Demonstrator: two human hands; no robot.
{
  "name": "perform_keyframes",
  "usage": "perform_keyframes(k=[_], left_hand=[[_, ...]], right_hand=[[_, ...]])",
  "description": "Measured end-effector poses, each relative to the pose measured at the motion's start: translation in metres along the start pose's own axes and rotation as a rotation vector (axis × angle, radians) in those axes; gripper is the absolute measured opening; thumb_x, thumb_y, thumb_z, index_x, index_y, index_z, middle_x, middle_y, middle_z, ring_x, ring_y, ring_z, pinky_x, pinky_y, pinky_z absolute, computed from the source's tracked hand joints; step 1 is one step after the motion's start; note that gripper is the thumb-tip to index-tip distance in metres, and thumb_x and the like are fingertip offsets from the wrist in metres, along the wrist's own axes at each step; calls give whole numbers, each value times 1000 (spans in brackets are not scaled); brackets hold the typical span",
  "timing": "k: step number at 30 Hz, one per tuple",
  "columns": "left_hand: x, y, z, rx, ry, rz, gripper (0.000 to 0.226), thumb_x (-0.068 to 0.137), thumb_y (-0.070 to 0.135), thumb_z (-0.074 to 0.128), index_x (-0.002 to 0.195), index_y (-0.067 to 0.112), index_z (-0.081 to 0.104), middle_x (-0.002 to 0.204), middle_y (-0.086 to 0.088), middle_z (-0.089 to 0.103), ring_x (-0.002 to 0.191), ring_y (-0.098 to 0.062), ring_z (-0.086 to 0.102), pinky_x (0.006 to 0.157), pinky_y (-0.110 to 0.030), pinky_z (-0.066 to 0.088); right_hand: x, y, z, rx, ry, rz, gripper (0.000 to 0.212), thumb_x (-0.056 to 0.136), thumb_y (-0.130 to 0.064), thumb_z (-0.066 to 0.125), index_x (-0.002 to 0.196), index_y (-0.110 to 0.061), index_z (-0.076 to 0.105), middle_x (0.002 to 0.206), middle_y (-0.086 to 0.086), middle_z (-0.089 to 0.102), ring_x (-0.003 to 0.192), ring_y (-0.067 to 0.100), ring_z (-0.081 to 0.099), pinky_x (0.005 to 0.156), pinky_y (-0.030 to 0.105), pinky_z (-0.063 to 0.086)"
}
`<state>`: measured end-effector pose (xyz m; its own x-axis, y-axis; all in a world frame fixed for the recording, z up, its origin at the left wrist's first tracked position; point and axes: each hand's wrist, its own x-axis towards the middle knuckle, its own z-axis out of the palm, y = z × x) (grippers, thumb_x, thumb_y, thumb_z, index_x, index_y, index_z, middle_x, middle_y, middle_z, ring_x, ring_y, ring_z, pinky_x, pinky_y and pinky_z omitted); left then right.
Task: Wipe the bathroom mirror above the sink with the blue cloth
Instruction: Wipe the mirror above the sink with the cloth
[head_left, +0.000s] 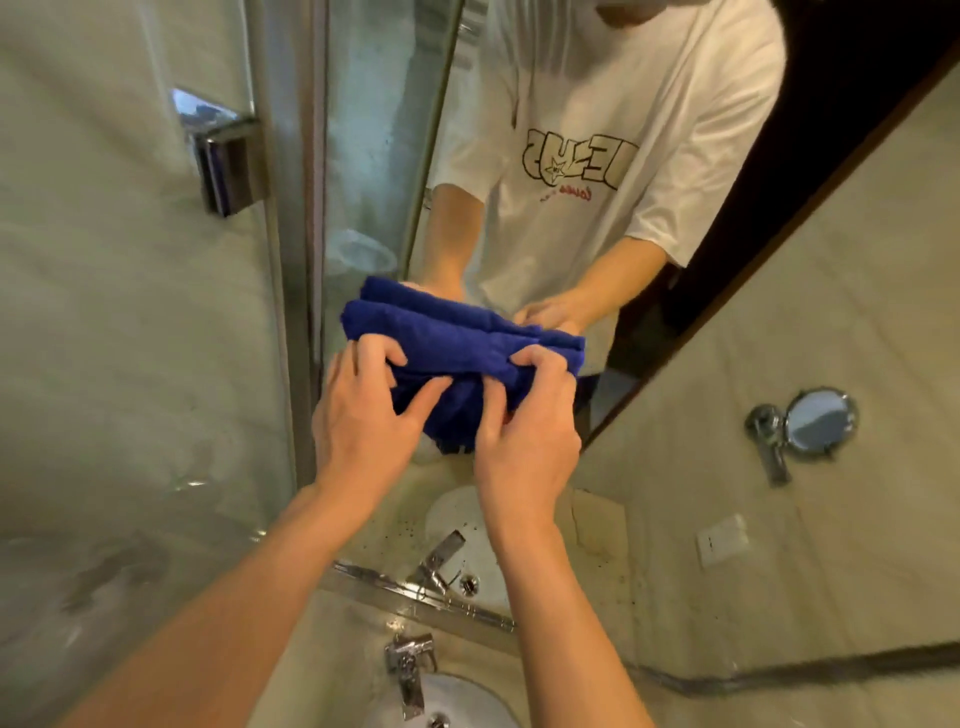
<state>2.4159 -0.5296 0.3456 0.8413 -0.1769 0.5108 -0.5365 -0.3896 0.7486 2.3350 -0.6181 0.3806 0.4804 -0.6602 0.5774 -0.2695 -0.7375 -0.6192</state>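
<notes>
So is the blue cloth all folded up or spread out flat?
Folded up. The blue cloth is bunched into thick layers, with the left hand and right hand gripping it in front of the mirror.

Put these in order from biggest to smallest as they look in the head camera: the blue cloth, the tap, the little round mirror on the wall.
1. blue cloth, biggest, though nearest the camera.
2 and 3. tap and little round mirror look alike; unsure.
</notes>
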Motion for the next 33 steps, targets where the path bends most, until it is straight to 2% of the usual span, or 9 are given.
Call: perform_keyframes(k=[6, 11, 13, 16, 21, 25, 28, 31, 33], left_hand=[[7, 16, -3, -53, 125, 20, 38, 75, 40, 77, 90, 22, 47, 81, 5, 52, 73, -17, 52, 69, -42, 48], [56, 71, -29, -64, 324, 165, 39, 80, 43, 71, 99, 19, 47, 90, 0, 52, 73, -10, 49, 66, -26, 44], [70, 79, -36, -17, 351, 231, 42, 81, 45, 68, 104, 15, 48, 92, -1, 50, 73, -11, 48, 65, -28, 44], [70, 67, -33, 64, 354, 331, 46, 84, 49, 66, 107, 13, 48, 91, 2, 47, 69, -13, 47, 63, -39, 47], [52, 11, -19, 119, 347, 339, 46, 82, 55, 66, 104, 19, 47, 89, 9, 46, 65, -11, 47, 56, -25, 37], [38, -30, -14, 117, 327, 361, 45, 81, 57, 64, 104, 23, 45, 93, 8, 49, 70, -14, 52, 61, -33, 46], [33, -42, -12, 184, 231, 430, 47, 81, 56, 65, 106, 22, 45, 95, 8, 47, 73, -17, 53, 63, -32, 42], [30, -61, -18, 219, 175, 471, 50, 79, 55, 68, 110, 24, 42, 97, 9, 44, 79, -20, 56, 67, -34, 42], [31, -68, -17, 207, 165, 480, 50, 79, 52, 69, 109, 25, 40, 98, 9, 43, 81, -20, 55, 67, -32, 39]], right_hand=[[14, -9, -16, 56, 27, -88, 21, 87, -31, 64, 107, -27, 56, 94, -2, 57, 77, 23, 60, 60, 36, 44], [75, -51, -48, 53, 205, -331, 24, 86, -34, 65, 108, -25, 62, 90, 0, 57, 71, 20, 56, 55, 28, 36], [87, -57, -49, 26, 274, -396, 24, 87, -33, 64, 109, -23, 62, 90, 1, 58, 68, 20, 56, 53, 28, 36], [81, -47, -37, -48, 374, -459, 25, 90, -31, 61, 113, -20, 62, 92, 4, 56, 68, 18, 55, 53, 27, 36], [52, -18, 8, -79, 367, -546, 21, 89, -26, 61, 107, -16, 59, 89, 9, 54, 63, 24, 56, 50, 38, 48], [25, 3, 38, -105, 388, -600, 17, 90, -28, 62, 102, -17, 57, 84, 7, 55, 57, 26, 55, 46, 36, 46], [11, 30, 56, -101, 410, -589, 16, 95, -33, 52, 105, -21, 50, 86, 6, 61, 63, 30, 59, 53, 41, 49], [1, 41, 68, -101, 379, -601, 17, 96, -34, 47, 107, -22, 50, 90, 5, 65, 72, 34, 61, 58, 34, 42], [1, 39, 69, -135, 398, -639, 15, 97, -31, 47, 105, -20, 51, 87, 2, 63, 70, 30, 61, 56, 32, 40]])
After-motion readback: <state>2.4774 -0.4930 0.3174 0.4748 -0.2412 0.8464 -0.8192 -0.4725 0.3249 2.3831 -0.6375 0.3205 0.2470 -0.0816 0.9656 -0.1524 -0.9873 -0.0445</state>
